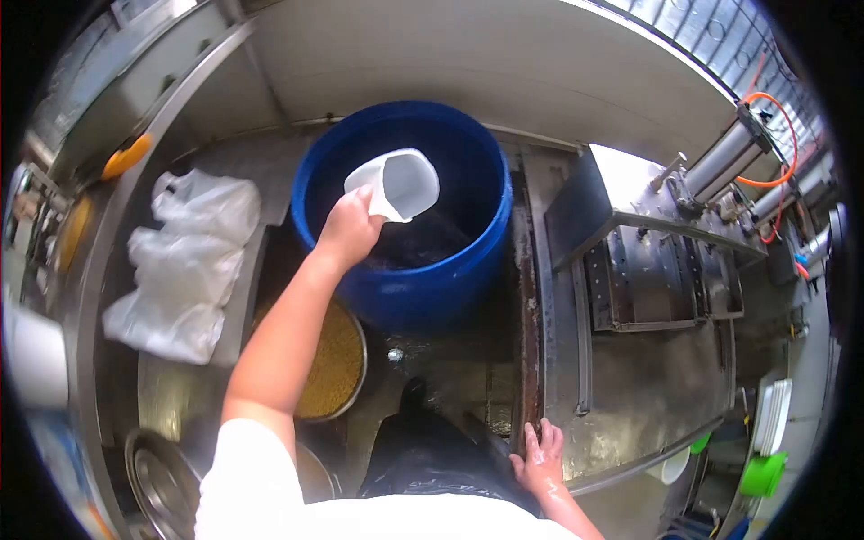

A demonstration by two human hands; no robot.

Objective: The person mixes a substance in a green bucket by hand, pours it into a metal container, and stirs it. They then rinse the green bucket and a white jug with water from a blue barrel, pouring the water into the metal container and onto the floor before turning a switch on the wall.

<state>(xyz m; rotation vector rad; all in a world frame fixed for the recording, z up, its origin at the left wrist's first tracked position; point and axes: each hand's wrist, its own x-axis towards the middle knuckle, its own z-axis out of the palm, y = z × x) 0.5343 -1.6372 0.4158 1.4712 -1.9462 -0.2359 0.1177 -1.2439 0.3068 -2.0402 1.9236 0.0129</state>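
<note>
A white plastic scoop [412,184] is in my left hand [353,225], whose fingers are wrapped round its handle. The scoop is tilted over the mouth of a large blue barrel [414,292], its open end facing me. Dark liquid seems to lie inside the barrel, but its level is hard to make out. My right hand [543,454] looks wet and rests with spread fingers on the near edge of the metal table [630,378], holding nothing.
White plastic bags [193,261] lie on the left ledge. Below my left forearm stands a round pot of yellowish-brown material [331,364]. A metal press [643,211] with cylinders is on the right table. A metal lid or pan [162,481] is at lower left.
</note>
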